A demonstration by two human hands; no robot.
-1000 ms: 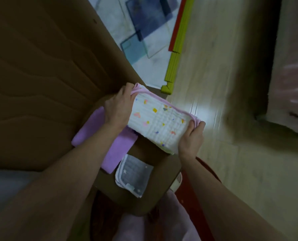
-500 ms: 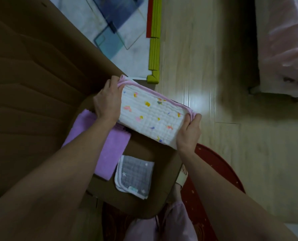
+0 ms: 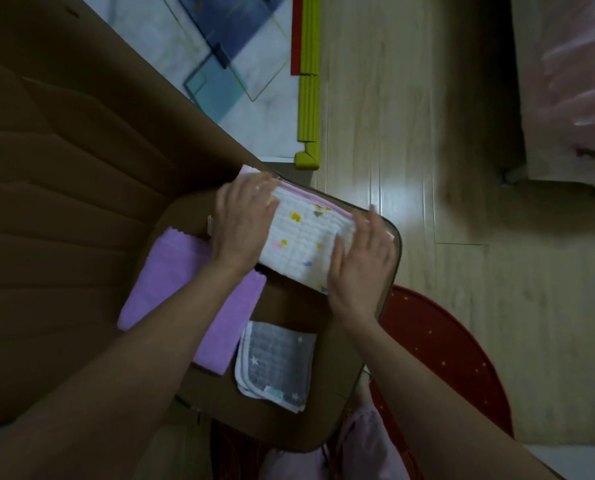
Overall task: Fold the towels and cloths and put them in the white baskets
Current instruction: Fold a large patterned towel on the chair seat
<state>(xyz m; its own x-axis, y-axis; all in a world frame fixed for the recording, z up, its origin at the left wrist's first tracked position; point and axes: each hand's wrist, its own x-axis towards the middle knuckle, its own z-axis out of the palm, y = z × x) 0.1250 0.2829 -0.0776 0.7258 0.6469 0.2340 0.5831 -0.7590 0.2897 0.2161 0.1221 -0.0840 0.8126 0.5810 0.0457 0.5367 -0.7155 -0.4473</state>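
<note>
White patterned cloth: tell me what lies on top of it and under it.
On the white cloth lie the left hand and right hand, flat. Under it shows a pink layer and the brown stool; anything else beneath is covered.

Three cloths on desk [image 3: 289,427]. Patterned cloth [image 3: 306,244] at 12 o'clock, under left hand [image 3: 242,220] and right hand [image 3: 362,265]. Plain towel [image 3: 171,289] at 9 o'clock. Star cloth [image 3: 275,365] at 6 o'clock, just beside plain towel. Rug [image 3: 438,348] on floor at 3 o'clock.
</note>
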